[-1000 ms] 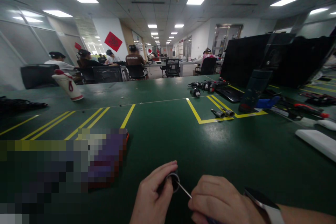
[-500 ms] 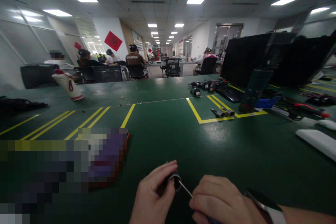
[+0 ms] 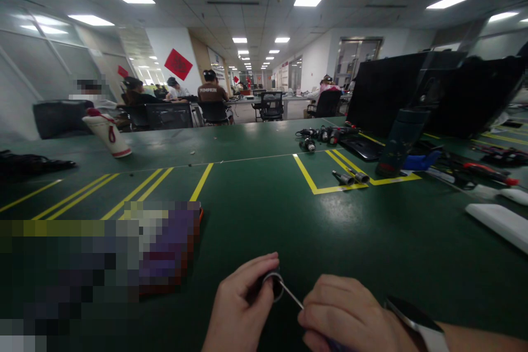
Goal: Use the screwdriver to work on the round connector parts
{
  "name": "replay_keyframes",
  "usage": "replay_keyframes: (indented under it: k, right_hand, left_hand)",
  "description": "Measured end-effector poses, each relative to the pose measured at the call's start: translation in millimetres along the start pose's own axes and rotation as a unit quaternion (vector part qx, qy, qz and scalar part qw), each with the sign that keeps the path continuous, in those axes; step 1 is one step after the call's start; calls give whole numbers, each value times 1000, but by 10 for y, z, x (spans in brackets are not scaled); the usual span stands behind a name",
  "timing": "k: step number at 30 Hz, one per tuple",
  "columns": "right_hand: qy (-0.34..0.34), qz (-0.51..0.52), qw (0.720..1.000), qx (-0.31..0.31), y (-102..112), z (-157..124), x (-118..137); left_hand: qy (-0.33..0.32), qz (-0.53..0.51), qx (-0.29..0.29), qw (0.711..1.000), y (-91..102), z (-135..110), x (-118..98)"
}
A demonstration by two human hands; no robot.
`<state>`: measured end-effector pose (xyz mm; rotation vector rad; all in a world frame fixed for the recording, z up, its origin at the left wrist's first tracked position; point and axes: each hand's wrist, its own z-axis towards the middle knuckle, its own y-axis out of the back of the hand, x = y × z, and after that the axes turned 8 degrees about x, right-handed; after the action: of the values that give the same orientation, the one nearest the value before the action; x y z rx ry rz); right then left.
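Note:
At the bottom middle, my left hand (image 3: 243,302) is closed around a small hollow metal cylinder (image 3: 278,290), its round open end facing me and to the right. My right hand (image 3: 346,313) grips a screwdriver (image 3: 292,294), whose thin bright shaft runs leftward to the mouth of the cylinder. Its tip is at or inside the opening; the exact contact is hidden. Only a bit of the dark bluish handle shows under my right fingers. Two similar metal cylindrical parts, a left one (image 3: 343,178) and a right one (image 3: 358,176), lie farther back on the green table (image 3: 256,209).
Dark cylindrical devices with cables (image 3: 324,135) lie at the back. A dark bottle (image 3: 402,143) stands before black monitors (image 3: 385,93). A white bar-shaped object (image 3: 501,225) is at right, a blurred purple-orange item (image 3: 169,253) at left. A white cup (image 3: 108,133) leans farther back. People sit beyond.
Both hands stay in nearly the same place. The screwdriver shaft and the metal cylinder have shifted only very slightly against each other.

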<state>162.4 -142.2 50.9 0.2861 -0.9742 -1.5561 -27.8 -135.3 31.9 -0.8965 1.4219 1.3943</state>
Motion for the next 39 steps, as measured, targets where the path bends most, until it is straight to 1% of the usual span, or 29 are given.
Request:
replay_keyframes:
  k: [1, 2, 3, 4, 5, 6, 7, 8, 9, 11, 16, 20, 22, 23, 24, 26, 28, 29, 30, 31, 32, 33, 34, 35, 37, 38, 39]
  right_hand:
    - [-23, 32, 999, -9, 22, 4, -17]
    - [-69, 71, 995, -18, 40, 9, -43]
    - [-131, 118, 984, -24, 53, 16, -77]
    - [-205, 168, 964, -22, 55, 22, -119]
    - [-272, 220, 937, -14, 48, 28, -168]
    - [-321, 268, 908, -2, 30, 32, -220]
    - [-354, 307, 883, 8, 6, 34, -271]
    - [-372, 335, 866, 19, -22, 35, -316]
    - [-378, 351, 856, 28, -52, 34, -352]
    - [-377, 355, 855, 39, -105, 31, -393]
    - [-363, 312, 876, 57, -163, 38, -383]
    - [-360, 263, 892, 68, -110, 57, -358]
    - [-376, 253, 889, 73, -78, 58, -354]
    - [-390, 265, 879, 72, -72, 56, -357]
    - [-409, 293, 862, 68, -74, 52, -365]
    - [-449, 380, 808, 34, -103, 48, -388]
    - [-467, 475, 745, -26, -141, 52, -409]
    - [-464, 515, 718, -57, -153, 58, -412]
    - [-452, 549, 698, -85, -156, 64, -409]
    - [-433, 576, 685, -106, -151, 69, -399]
    - [-412, 594, 681, -120, -138, 71, -381]
    - [-388, 601, 687, -130, -118, 69, -358]
    - [-360, 597, 705, -130, -94, 63, -330]
    - [-332, 578, 735, -121, -67, 55, -299]
    - [-279, 496, 819, -80, -14, 38, -234]
    - [-250, 437, 862, -55, 10, 33, -203]
    - [-220, 376, 899, -33, 30, 30, -175]
  left_hand:
    - [16, -10, -3, 1000, 18, 16, -20]
    - [38, -22, -2, 999, 40, 32, -44]
    - [65, -37, -5, 997, 63, 48, -71]
    - [95, -53, -8, 994, 86, 63, -100]
    - [122, -69, -4, 990, 107, 75, -129]
    - [141, -89, -15, 986, 124, 84, -156]
    - [149, -108, -23, 983, 137, 90, -181]
    - [158, -126, -26, 979, 144, 93, -203]
    - [163, -143, -31, 976, 146, 93, -222]
    - [168, -171, -43, 970, 138, 87, -250]
    - [165, -194, -60, 965, 109, 58, -281]
    - [175, -185, -51, 966, 118, 41, -297]
    - [181, -189, -44, 964, 122, 39, -301]
    - [186, -191, -41, 963, 121, 40, -299]
    - [191, -194, -41, 961, 118, 42, -295]
    - [194, -202, -47, 959, 106, 47, -278]
    - [183, -211, -60, 958, 91, 52, -257]
    - [174, -212, -66, 959, 84, 54, -250]
    - [166, -209, -67, 961, 80, 54, -246]
    - [161, -203, -64, 964, 77, 54, -245]
    - [156, -194, -58, 967, 75, 52, -248]
    - [152, -185, -51, 970, 73, 51, -251]
    - [148, -177, -42, 972, 71, 49, -254]
    - [145, -172, -36, 974, 68, 47, -253]
    - [139, -168, -28, 976, 56, 46, -236]
    - [133, -169, -27, 976, 48, 47, -220]
    - [126, -170, -25, 977, 41, 47, -201]
